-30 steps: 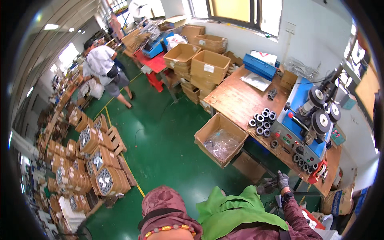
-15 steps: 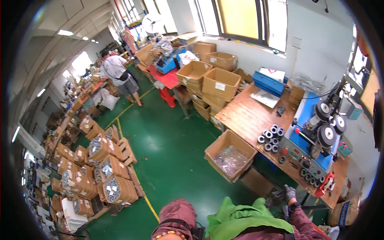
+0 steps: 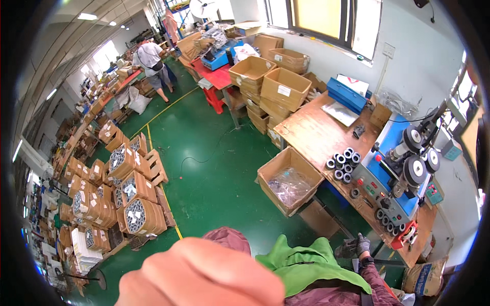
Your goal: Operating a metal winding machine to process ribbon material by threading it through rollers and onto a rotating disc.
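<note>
Machine (image 3: 378, 189) on workbench (image 3: 306, 120), right; rings (image 3: 343, 164) beside machine; open carton (image 3: 273, 196) left of workbench; filled cartons (image 3: 149, 219) far left

Right of the right hand's gloved fingers (image 3: 363, 239), a sack (image 3: 438, 273) bears pale lettering on a blue panel (image 3: 421, 279), the most distinct print observed. Above and left of those fingers, a carton (image 3: 270, 90) carries a white label (image 3: 284, 90); its print is too small to read. Above the same fingers, a white sheet (image 3: 360, 87) at the blue case (image 3: 347, 96) shows a red mark. Above the left hand's bare fingers (image 3: 168, 270), stacked cartons (image 3: 152, 217) bear illegible white labels.
</note>
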{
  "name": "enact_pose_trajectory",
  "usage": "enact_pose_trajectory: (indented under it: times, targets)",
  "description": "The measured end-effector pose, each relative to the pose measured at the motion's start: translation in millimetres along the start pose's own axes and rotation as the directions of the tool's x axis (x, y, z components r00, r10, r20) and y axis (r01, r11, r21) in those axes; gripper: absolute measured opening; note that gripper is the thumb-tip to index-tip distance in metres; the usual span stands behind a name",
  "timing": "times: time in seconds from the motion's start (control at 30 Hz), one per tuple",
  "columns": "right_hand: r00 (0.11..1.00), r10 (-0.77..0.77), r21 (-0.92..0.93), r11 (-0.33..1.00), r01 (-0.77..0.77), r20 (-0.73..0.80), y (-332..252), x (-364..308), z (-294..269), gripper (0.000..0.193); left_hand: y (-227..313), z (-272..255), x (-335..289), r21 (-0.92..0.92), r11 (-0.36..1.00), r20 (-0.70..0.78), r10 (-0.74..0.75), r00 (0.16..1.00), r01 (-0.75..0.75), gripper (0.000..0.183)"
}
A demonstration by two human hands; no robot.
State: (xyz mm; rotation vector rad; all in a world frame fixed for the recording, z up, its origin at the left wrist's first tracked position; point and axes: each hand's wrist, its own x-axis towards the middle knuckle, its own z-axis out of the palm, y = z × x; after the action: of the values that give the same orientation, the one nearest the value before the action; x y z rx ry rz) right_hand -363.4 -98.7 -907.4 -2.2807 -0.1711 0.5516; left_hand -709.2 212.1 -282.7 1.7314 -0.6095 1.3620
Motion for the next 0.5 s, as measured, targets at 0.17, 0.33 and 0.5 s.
enact_pose_trajectory:
  times: [0.17, 0.33, 0.5]
  targets:
    - [0.994, -0.106, -0.268, 0.957, 0.11, 0.031, 19, -30, -27, 0.045, -9, 18, -6, -0.241, 0.969, 0.056, -0.036, 0.998, 0.049, 0.026]
    - [0.997, -0.076, -0.069, 0.995, 0.078, 0.03, -79, -186, 95, 0.044, 13, 18, -15, -0.347, 0.929, 0.119, -0.094, 0.988, 0.13, 0.027]
    - [0.998, 0.049, 0.181, 0.982, -0.044, -0.028, -72, -209, 83, 0.044, -34, 108, -31, -0.52, 0.821, 0.238, -0.126, 0.963, 0.236, 0.028]
